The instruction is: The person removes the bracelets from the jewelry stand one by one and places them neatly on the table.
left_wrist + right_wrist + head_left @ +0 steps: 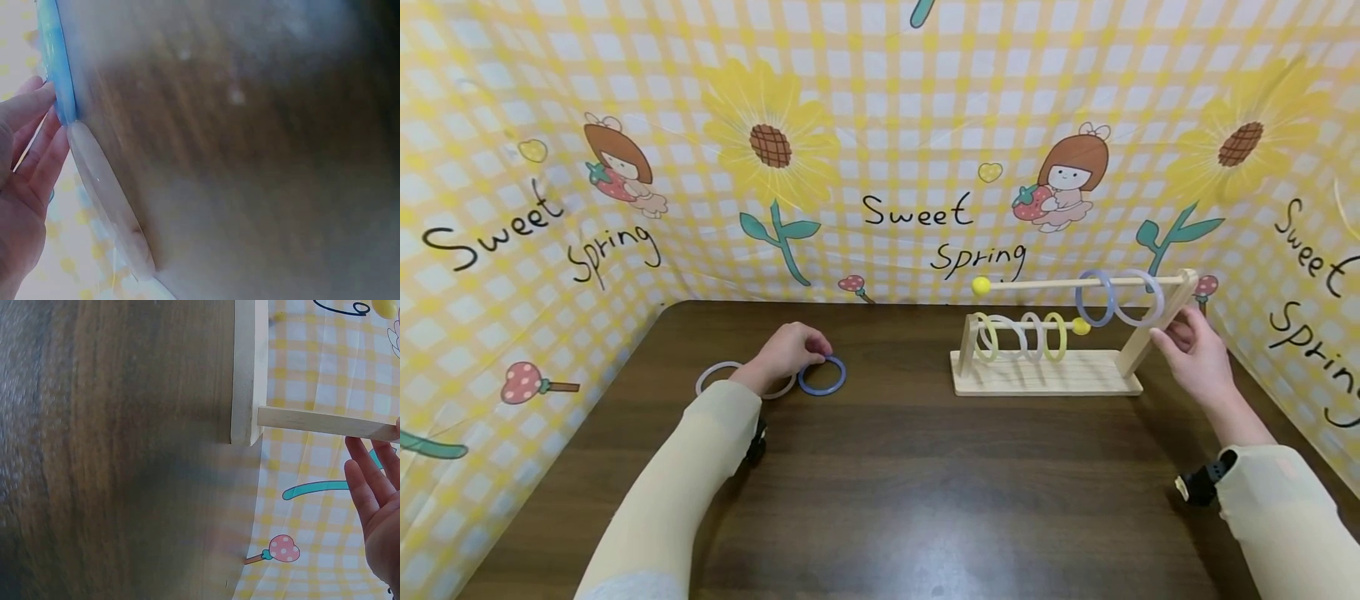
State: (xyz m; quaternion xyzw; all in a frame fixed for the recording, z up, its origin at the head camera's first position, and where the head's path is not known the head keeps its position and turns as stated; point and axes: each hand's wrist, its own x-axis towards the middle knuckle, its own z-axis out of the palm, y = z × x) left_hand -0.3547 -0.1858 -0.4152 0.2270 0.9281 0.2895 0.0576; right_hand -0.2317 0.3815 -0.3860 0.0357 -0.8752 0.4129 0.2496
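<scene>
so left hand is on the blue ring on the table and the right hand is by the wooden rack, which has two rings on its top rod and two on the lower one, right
Not quite: the lower rod carries four rings, not two, as the head view shows. The rest holds: left hand on the blue ring, right hand by the wooden rack, two rings on the top rod.

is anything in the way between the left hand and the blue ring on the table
Nothing visible. In the head view the left hand is already at the blue ring, fingertips on its near-left rim, and the left wrist view shows the fingers against it. The clear ring lies on the hand's other side.
</scene>
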